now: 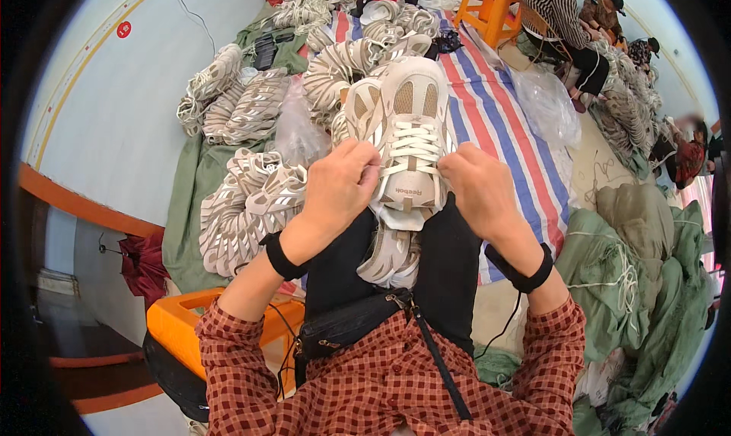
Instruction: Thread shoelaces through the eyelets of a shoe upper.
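Note:
A beige and white sneaker (pixel 411 101) lies over my knees, toe pointing away and tongue toward me. White shoelaces (pixel 413 143) criss-cross its front. My left hand (pixel 343 183) is closed in a pinch at the sneaker's left side, by the upper eyelets. On the other side my right hand (pixel 481 183) pinches too, level with the left. The lace runs out toward both hands; its ends are hidden in the fingers. Another sneaker (pixel 364 110) sits just left of the laced one, and more sneakers (pixel 390 255) show between my legs.
Bundled sneakers (pixel 255 200) lie to the left, with more heaped ahead on a striped sheet (pixel 506 116). Green sacks (pixel 609 284) stand at right, an orange stool (pixel 179 322) at lower left. Several people (pixel 560 17) sit at the far right beside another orange stool (pixel 487 13).

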Motion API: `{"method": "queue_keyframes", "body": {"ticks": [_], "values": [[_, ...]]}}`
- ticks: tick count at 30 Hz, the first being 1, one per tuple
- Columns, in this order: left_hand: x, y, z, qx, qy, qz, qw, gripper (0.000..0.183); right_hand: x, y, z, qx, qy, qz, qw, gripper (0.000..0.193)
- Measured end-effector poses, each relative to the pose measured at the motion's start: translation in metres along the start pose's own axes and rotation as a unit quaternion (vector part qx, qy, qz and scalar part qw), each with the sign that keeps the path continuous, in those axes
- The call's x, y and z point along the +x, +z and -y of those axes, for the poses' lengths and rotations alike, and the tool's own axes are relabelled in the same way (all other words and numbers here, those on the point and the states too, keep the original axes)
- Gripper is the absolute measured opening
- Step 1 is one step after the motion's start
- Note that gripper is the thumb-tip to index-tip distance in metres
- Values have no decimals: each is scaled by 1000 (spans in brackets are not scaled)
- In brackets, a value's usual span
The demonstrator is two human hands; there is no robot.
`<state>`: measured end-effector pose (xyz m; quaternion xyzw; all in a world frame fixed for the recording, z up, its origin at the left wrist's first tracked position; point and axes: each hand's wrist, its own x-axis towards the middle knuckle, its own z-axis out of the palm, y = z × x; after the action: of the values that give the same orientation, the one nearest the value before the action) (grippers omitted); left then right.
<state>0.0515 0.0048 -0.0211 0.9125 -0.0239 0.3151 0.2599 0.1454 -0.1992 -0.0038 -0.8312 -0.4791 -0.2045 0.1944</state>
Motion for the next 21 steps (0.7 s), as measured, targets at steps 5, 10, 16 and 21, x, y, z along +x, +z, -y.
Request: {"method": "queue_keyframes", "body": {"ticks": [5, 10, 16, 21], "values": [[11, 2, -1, -54, -63, 58, 995, 5, -7, 24, -27, 470, 268, 36, 840, 12], [7, 9, -10, 51, 8, 42, 998, 9, -20, 35, -4, 476, 317, -61, 818, 17], [-8, 3, -31, 119, 5, -11, 993, 27, -37, 35, 30, 169, 186, -155, 956, 34], [-17, 5, -15, 178, 52, 2, 983, 36, -34, 37, 21, 233, 191, -197, 933, 24]]}}
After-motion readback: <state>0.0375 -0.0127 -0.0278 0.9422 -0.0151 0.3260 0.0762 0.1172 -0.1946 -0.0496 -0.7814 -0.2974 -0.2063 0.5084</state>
